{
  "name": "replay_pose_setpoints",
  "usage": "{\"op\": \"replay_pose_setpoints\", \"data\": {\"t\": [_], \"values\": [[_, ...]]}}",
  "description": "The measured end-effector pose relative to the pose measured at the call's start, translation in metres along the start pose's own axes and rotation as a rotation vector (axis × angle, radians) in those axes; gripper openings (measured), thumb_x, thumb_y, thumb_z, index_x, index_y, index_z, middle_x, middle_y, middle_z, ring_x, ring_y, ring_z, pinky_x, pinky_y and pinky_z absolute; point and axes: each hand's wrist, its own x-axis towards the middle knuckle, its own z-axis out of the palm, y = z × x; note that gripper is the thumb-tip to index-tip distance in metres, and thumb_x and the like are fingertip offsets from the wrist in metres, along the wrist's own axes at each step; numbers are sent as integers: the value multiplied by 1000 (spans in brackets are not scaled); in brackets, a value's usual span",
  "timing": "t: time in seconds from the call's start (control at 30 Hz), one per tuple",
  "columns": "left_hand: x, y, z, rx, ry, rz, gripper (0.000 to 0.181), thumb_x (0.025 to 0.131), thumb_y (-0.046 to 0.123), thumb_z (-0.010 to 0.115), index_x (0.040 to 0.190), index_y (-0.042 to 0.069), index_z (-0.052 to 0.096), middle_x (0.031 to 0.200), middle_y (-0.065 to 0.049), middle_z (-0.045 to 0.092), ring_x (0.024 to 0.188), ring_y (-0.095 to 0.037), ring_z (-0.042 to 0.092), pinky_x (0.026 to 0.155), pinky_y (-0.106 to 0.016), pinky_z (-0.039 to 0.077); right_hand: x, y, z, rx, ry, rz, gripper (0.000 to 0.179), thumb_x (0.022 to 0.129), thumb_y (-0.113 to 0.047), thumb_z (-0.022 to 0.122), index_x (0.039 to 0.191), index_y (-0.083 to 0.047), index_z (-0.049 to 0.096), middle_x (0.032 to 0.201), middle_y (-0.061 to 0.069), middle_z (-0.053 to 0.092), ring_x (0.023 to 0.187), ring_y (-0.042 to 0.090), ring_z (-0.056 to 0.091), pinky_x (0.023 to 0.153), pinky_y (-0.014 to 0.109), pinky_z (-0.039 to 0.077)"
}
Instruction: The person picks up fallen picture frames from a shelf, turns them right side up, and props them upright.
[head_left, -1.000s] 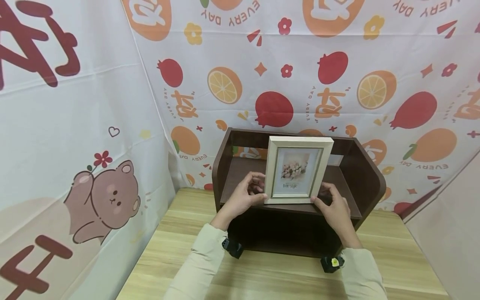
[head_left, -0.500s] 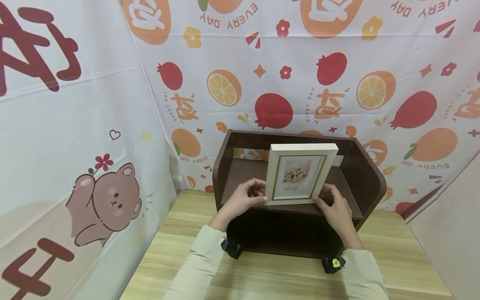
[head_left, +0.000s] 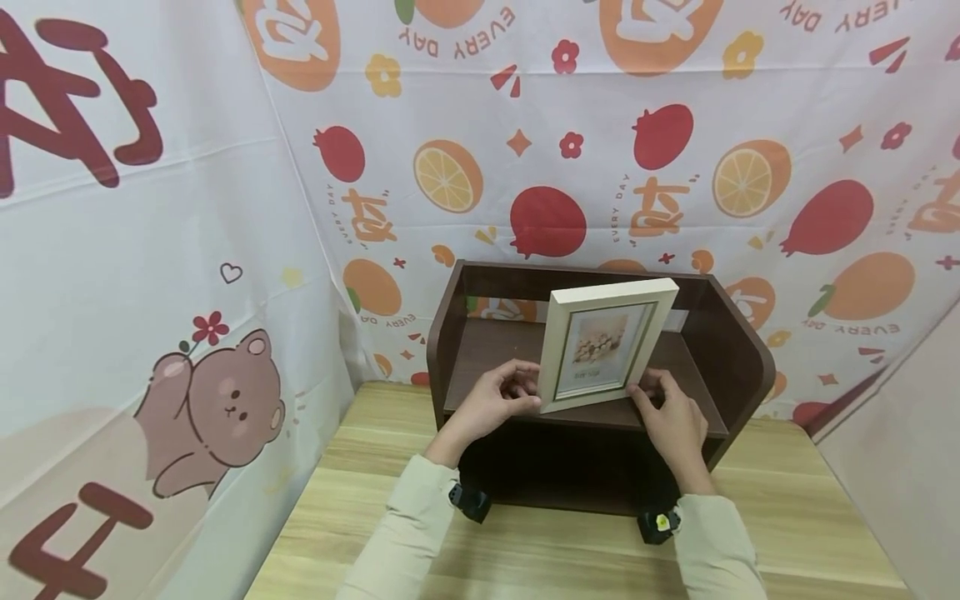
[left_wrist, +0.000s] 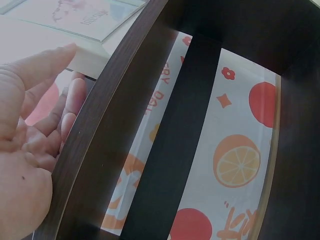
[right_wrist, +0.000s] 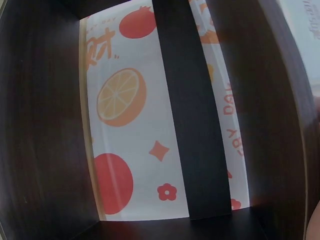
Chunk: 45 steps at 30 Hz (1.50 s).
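Observation:
A cream picture frame (head_left: pixel 600 350) with a floral print stands near the front edge of the dark brown shelf unit (head_left: pixel 491 337), turned at an angle with its right side farther back. My left hand (head_left: pixel 491 404) holds its lower left corner, thumb at the front and fingers bent at the side. At the lower right corner, my right hand (head_left: pixel 675 425) pinches the edge, with the other fingers behind. The left wrist view shows the left thumb (left_wrist: pixel 55 62) against the frame's pale side (left_wrist: pixel 92 62). In the right wrist view only a sliver of the right hand (right_wrist: pixel 314 227) shows.
Raised side panels (head_left: pixel 738 350) and a back rail (head_left: pixel 517 279) bound the shelf top. Beneath it is a dark open compartment (head_left: pixel 570 467). The unit stands on a wood-grain table (head_left: pixel 360 483), against a fruit-print cloth (head_left: pixel 465 100), with another cloth (head_left: pixel 187 250) on the left.
The picture frame has turned from nearly facing me to an angle, its right side swinging back. Both hands have stayed at its lower corners.

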Motion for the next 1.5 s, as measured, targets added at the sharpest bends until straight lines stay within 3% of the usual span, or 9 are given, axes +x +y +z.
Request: {"op": "replay_pose_setpoints", "data": {"t": [0.33,0.63,1.27,1.5], "values": [[0,3,5,138,5,-17,39,88,22,72,125,15,63,103,-4,66,82,-10,57,73,-26,47,-1,-2,4,-38,52,48,33,94,-43,59,114,-18,64,100,4,72,83,24,63,76,42,39],[2,3,12,291,23,-21,34,86,33,73,118,25,66,94,9,66,79,-5,58,72,-26,42,2,-6,8,-84,139,96,29,94,-44,59,105,-19,69,90,3,71,77,24,61,68,39,39],[2,4,20,359,31,-7,32,83,44,73,111,29,68,91,14,66,79,-2,58,74,-28,40,2,-7,10,-144,143,115,31,95,-42,58,98,-14,71,89,4,67,78,26,62,73,42,41],[1,0,14,357,34,-32,31,83,45,73,111,31,68,91,15,65,80,-2,58,77,-31,41,4,-16,7,-38,77,107,33,98,-39,54,117,-13,63,98,8,68,83,26,63,73,41,42]]}}
